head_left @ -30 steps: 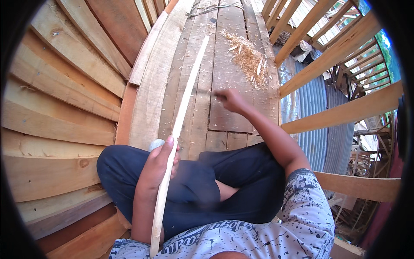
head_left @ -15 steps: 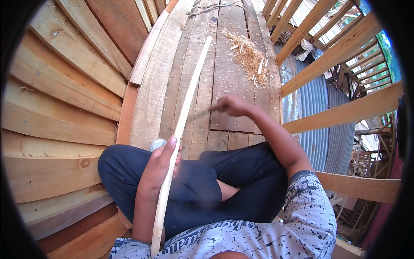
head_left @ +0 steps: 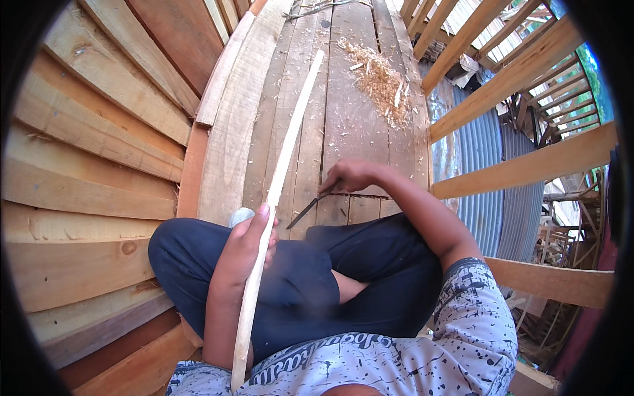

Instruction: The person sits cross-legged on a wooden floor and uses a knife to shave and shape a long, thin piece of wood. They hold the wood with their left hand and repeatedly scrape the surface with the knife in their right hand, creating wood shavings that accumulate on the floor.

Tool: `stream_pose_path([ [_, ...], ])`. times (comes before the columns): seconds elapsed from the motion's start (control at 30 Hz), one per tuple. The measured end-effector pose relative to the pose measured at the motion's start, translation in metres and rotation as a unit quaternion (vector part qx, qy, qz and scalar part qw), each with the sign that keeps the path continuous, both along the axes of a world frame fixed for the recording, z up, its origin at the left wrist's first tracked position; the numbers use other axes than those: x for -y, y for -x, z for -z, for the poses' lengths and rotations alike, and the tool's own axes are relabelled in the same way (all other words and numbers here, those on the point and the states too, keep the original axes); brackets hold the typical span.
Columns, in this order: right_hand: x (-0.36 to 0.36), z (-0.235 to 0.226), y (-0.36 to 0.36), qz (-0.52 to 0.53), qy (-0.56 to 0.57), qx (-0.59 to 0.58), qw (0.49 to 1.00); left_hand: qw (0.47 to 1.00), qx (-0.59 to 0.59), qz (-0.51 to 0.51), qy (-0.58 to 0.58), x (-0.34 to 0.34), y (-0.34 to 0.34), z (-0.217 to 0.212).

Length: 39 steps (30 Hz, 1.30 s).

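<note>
A long, pale, peeled wooden stick (head_left: 290, 152) slants up from my chest over the plank floor. My left hand (head_left: 247, 247) is closed around its lower part, the thumb lying along the wood. To the right, my right hand (head_left: 347, 176) grips a dark knife (head_left: 305, 215) by its handle. The narrow blade points down and left, its tip short of the stick and apart from it. Part of a whitish round object (head_left: 241, 216) shows behind my left hand, above my knee; its kind is unclear.
Wood shavings (head_left: 380, 82) lie heaped on the plank floor (head_left: 356, 142), with small chips scattered round. Thin twigs (head_left: 320, 9) lie at the far end. A board wall (head_left: 86, 204) rises on the left. Wooden railing bars (head_left: 528, 165) run along the right, above corrugated metal sheets (head_left: 479, 178).
My right hand has moved down and slightly closer to me with the knife, which was blurred beside the stick. The left hand and the stick have stayed nearly still.
</note>
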State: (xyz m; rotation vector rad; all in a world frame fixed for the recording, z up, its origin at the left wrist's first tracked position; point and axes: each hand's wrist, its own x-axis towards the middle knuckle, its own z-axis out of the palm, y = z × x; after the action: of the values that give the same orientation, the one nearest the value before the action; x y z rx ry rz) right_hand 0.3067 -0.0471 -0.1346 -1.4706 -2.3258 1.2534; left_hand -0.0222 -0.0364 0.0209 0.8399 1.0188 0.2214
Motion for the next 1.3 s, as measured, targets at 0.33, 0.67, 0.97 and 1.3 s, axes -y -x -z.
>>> stream_pose_path([
  [0.33,-0.013,-0.014,-0.034,0.192,0.025,-0.057,0.979,1.000,0.007,-0.001,0.004,0.000,0.002,-0.001],
  [0.67,-0.012,0.008,-0.062,0.398,-0.115,0.168,0.895,1.000,0.010,-0.006,0.013,0.000,0.001,0.001],
  [0.97,-0.001,0.003,-0.059,0.191,0.075,0.039,0.978,1.000,0.014,-0.014,0.011,0.003,0.004,0.002],
  [1.3,0.012,-0.006,-0.116,0.199,0.080,0.023,0.976,1.000,0.004,0.001,-0.002,0.002,0.006,0.002],
])
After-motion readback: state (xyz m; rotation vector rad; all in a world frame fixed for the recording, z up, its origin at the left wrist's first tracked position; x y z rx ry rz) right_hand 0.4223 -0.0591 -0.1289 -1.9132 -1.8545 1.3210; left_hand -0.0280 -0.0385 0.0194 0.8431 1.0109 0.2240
